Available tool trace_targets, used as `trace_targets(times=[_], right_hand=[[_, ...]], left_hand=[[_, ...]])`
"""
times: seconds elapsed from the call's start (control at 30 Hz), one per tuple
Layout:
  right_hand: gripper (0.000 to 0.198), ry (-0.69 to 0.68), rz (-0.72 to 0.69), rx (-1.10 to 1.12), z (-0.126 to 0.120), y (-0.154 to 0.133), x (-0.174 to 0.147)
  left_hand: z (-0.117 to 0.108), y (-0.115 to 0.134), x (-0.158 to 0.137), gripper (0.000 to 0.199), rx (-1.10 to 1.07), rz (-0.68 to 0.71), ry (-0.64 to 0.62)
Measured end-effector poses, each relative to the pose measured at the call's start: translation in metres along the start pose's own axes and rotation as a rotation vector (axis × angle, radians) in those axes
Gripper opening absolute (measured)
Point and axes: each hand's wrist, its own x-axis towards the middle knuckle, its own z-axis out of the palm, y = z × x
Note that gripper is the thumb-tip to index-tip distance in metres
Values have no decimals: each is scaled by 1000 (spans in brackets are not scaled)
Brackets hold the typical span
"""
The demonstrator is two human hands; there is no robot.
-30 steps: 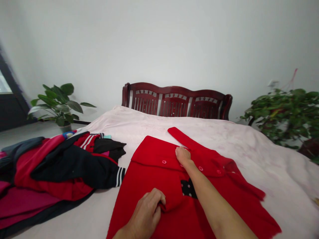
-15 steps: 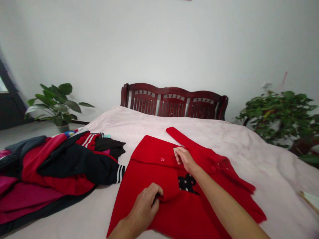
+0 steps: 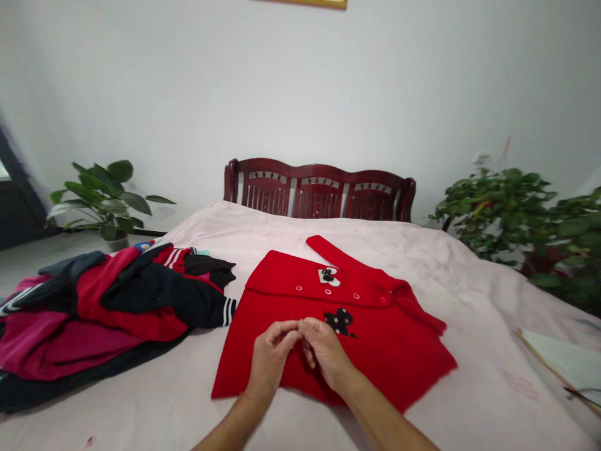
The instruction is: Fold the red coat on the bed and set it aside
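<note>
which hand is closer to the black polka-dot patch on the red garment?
Right. The right hand sits just below-left of the black polka-dot patch, almost touching it. The left hand is farther left, fingertips meeting the right hand's on the red garment.

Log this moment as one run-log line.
left hand: pinching red woollen garment | right hand: pinching same fabric, fingertips meeting | garment: flat on pale pink bedsheet

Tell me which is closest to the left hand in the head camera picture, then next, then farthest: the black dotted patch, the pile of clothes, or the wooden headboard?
From the left hand:
1. Black dotted patch, on the red garment, just right of the hands.
2. Pile of clothes, off to the left on the bed.
3. Wooden headboard, at the far end by the wall.
</note>
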Motion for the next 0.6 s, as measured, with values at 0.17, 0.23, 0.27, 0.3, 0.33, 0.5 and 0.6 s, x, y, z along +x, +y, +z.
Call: trace_targets(times=[0.17, 0.23, 0.27, 0.3, 0.33, 0.5, 0.6], right_hand=[[58, 73, -2, -135, 6, 12, -14], [60, 74, -2, -159, 5, 16, -19], [61, 64, -1, -172, 5, 18, -21], [61, 47, 0, -183, 4, 21, -23], [61, 28, -3, -190, 4, 23, -25], [57, -41, -55, -177, 3, 28, -36], [54, 0, -40, -130, -1, 28, -39]], left_hand=[[1, -1, -18, 22, -22, -77, 29], [-3, -3, -23, 23, 51, -60, 3], [-6, -3, -25, 23, 105, -34, -21], [-9, -2, -27, 23, 166, 2, -51], [-13, 0, -29, 23, 229, 48, -84], [-28, 15, -36, 24, 461, 244, -259], [-52, 24, -43, 26, 533, 222, -274]])
